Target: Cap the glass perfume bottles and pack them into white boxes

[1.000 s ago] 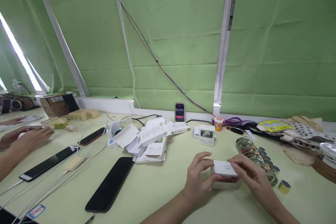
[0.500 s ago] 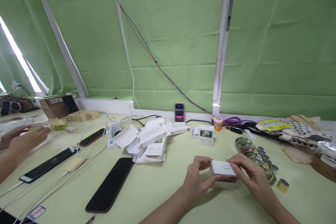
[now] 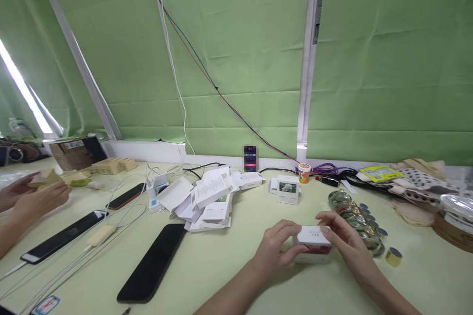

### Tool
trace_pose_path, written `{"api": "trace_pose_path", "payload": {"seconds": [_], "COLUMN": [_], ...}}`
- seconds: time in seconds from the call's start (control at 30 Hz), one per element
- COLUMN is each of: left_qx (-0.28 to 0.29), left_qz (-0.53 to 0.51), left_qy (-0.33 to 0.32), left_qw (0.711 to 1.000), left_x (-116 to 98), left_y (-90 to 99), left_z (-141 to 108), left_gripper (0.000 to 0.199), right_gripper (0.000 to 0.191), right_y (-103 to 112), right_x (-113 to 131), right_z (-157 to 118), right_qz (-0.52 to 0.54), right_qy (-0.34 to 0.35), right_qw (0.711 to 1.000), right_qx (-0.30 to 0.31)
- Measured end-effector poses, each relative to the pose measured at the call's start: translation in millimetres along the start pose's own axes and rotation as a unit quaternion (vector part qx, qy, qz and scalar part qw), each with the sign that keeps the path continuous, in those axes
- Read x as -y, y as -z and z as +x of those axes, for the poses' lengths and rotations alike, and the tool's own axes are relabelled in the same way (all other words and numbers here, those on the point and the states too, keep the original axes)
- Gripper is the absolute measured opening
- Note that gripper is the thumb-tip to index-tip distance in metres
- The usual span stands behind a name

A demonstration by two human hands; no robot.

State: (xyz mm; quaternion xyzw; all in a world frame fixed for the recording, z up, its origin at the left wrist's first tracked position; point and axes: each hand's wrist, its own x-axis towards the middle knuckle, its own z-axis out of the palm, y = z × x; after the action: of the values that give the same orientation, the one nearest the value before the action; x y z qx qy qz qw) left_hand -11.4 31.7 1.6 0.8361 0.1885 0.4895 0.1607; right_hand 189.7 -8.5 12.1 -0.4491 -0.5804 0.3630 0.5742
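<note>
A small white cardboard box [image 3: 314,234] with dark print on top and a reddish picture on its front side sits low over the table. My left hand [image 3: 275,248] grips its left end, thumb at the front and fingers at the back corner. At the right end is my right hand [image 3: 347,245], thumb on the top edge and fingers bent behind it. To the right lie several clear jars with green contents [image 3: 354,221], dark round lids [image 3: 373,225] beside them. A gold-sided cap [image 3: 393,257] is nearest my right hand's outer side.
Flattened and folded white cartons [image 3: 212,194] are piled left of centre. A white box with a flower picture [image 3: 288,190] stands behind my hands. Phones [image 3: 153,261] and cables lie on the left. Another person's hands [image 3: 42,199] hold a yellowish box. A lidded cup [image 3: 456,221] stands far right.
My right fingers have lifted and opened slightly at the back of the box, while the left hand keeps its grip. The other person's hands now show a yellowish box. The view has shifted slightly.
</note>
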Motion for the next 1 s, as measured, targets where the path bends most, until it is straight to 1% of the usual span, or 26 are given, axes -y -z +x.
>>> {"api": "trace_pose_path", "payload": {"seconds": [0.03, 0.1, 0.17, 0.23, 0.27, 0.3, 0.33, 0.43, 0.5, 0.57, 0.63, 0.67, 0.73, 0.8, 0.87, 0.93, 1.0], "left_qx": [0.005, 0.017, 0.03, 0.038, 0.043, 0.048, 0.054, 0.075, 0.088, 0.107, 0.11, 0.099, 0.049, -0.006, -0.035, -0.035, -0.016], "left_qz": [0.013, 0.033, 0.048, 0.055, 0.053, 0.046, 0.032, -0.045, -0.105, -0.156, -0.201, -0.223, -0.269, -0.321, -0.367, -0.394, -0.411], "left_qy": [-0.005, -0.003, 0.015, 0.037, 0.046, 0.055, 0.065, 0.115, 0.164, 0.21, 0.247, 0.268, 0.317, 0.367, 0.409, 0.439, 0.454], "left_qw": [1.0, 0.999, 0.998, 0.997, 0.997, 0.996, 0.996, 0.99, 0.977, 0.959, 0.941, 0.932, 0.908, 0.873, 0.835, 0.807, 0.791], "left_x": [1.1, 3.3, 4.8, 5.6, 5.7, 5.7, 5.7, 5.6, 5.7, 5.9, 5.8, 5.6, 4.8, 3.2, 0.9, -1.7, -3.7], "left_y": [0.1, 0.8, 1.7, 2.3, 2.4, 2.3, 2.1, 0.5, -1.0, -2.6, -4.3, -5.1, -6.4, -7.1, -6.7, -5.1, -2.5], "left_z": [-0.3, -0.7, -0.9, -0.6, -0.3, 0.0, 0.3, 0.7, 0.3, -0.3, -0.6, -0.4, 0.8, 3.2, 6.4, 9.4, 11.6], "left_gripper": [0.028, 0.028, 0.028, 0.028, 0.028, 0.028, 0.028, 0.033, 0.04, 0.048, 0.055, 0.056, 0.058, 0.063, 0.069, 0.071, 0.07], "right_gripper": [0.019, 0.02, 0.024, 0.033, 0.037, 0.038, 0.039, 0.036, 0.033, 0.03, 0.035, 0.043, 0.069, 0.097, 0.121, 0.131, 0.129], "right_y": [-0.3, 0.1, 2.0, 4.1, 4.7, 4.7, 4.1, 0.2, -2.1, -3.3, -4.0, -4.6, -6.7, -10.4, -15.0, -19.3, -22.2], "right_x": [-1.2, -6.1, -13.6, -21.5, -24.7, -27.1, -28.6, -30.6, -32.3, -35.6, -39.1, -40.1, -39.2, -34.7, -28.7, -24.1, -22.6], "right_z": [-0.7, -2.7, -5.0, -6.8, -7.2, -7.3, -7.1, -4.7, -3.0, -2.7, -4.1, -5.3, -8.3, -11.3, -13.8, -15.2, -15.4], "right_qz": [-0.027, -0.105, -0.199, -0.279, -0.302, -0.311, -0.308, -0.263, -0.238, -0.221, -0.182, -0.146, -0.042, 0.057, 0.116, 0.144, 0.145], "right_qy": [0.019, 0.087, 0.181, 0.259, 0.282, 0.296, 0.3, 0.286, 0.263, 0.23, 0.172, 0.131, 0.049, -0.007, -0.031, -0.045, -0.043], "right_qw": [0.999, 0.991, 0.963, 0.925, 0.911, 0.903, 0.903, 0.921, 0.935, 0.948, 0.968, 0.98, 0.996, 0.993, 0.982, 0.976, 0.977], "right_qx": [-0.003, -0.012, -0.015, -0.013, -0.01, -0.005, -0.001, 0.003, -0.008, -0.004, 0.017, 0.031, 0.063, 0.104, 0.144, 0.16, 0.15]}}
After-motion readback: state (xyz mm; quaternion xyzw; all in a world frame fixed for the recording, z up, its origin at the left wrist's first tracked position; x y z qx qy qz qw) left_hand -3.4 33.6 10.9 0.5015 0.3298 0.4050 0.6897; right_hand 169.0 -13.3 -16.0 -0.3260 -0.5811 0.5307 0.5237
